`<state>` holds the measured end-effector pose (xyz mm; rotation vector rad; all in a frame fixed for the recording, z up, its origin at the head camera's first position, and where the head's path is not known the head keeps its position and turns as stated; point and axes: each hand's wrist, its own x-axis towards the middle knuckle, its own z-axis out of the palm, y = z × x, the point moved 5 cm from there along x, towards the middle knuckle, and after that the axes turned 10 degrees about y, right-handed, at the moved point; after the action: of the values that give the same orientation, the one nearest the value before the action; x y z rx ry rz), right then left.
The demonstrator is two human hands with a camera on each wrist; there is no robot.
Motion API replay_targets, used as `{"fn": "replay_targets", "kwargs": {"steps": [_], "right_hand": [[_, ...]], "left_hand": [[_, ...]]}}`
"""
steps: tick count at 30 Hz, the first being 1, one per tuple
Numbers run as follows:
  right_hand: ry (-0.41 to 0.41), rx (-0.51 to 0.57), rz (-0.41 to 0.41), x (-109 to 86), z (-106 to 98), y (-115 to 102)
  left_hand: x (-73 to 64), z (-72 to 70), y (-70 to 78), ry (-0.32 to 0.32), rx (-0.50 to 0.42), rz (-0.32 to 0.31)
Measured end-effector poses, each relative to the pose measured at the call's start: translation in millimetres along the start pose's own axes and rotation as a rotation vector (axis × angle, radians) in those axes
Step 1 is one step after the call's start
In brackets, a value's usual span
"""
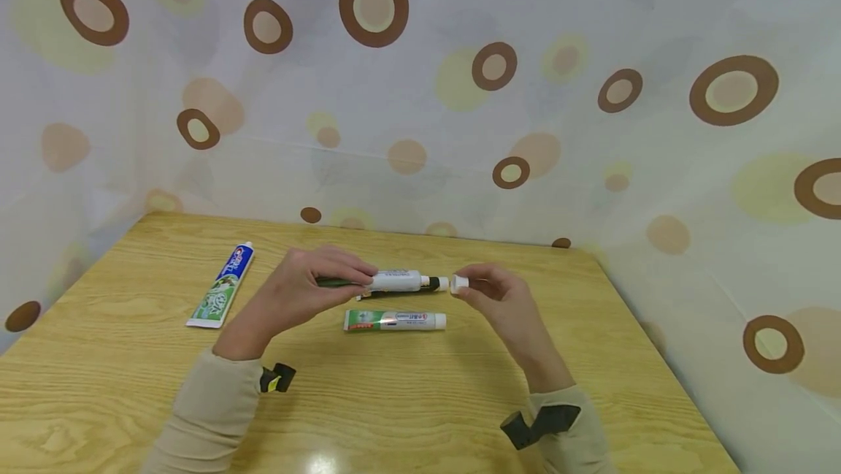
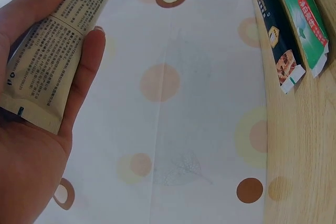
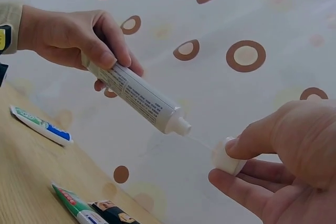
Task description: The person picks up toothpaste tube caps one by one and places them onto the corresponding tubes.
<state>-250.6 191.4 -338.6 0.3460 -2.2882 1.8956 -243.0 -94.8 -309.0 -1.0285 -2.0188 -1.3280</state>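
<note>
My left hand (image 1: 305, 288) grips the tail end of a pale toothpaste tube (image 1: 397, 281), held up off the table. In the right wrist view its bare nozzle (image 3: 182, 127) points at my right hand (image 3: 286, 156). A white cap (image 3: 227, 158) is pinched between the thumb and fingers of that hand, a short gap from the nozzle. A thin strand stretches between nozzle and cap. Fine print covers the tube's side in the left wrist view. Under it in the head view lies a dark toothpaste tube (image 1: 434, 284), partly hidden.
A green and white toothpaste tube (image 1: 394, 320) lies on the wooden table (image 1: 368, 394), nearer to me than the dark one. Further left lies a blue and green toothpaste tube (image 1: 223, 288). Behind the table hangs a patterned cloth (image 1: 420, 109) with brown rings.
</note>
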Motion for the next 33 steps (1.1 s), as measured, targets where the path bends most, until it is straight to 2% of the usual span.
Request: {"fn": "replay_targets", "kwargs": {"steps": [8, 16, 33], "right_hand": [[-0.03, -0.043, -0.017, -1.6, 10.4, -2.4], [-0.06, -0.037, -0.029, -3.8, 16.4, -6.3], [-0.116, -0.024, -0.045, -5.1, 16.9, -9.0]], "left_hand": [[1.3, 7.2, 3.4, -0.028, -0.045, 0.0], [1.9, 12.5, 3.9, -0.045, -0.085, 0.019], [0.7, 17.4, 2.3, -0.058, -0.127, -0.008]]}}
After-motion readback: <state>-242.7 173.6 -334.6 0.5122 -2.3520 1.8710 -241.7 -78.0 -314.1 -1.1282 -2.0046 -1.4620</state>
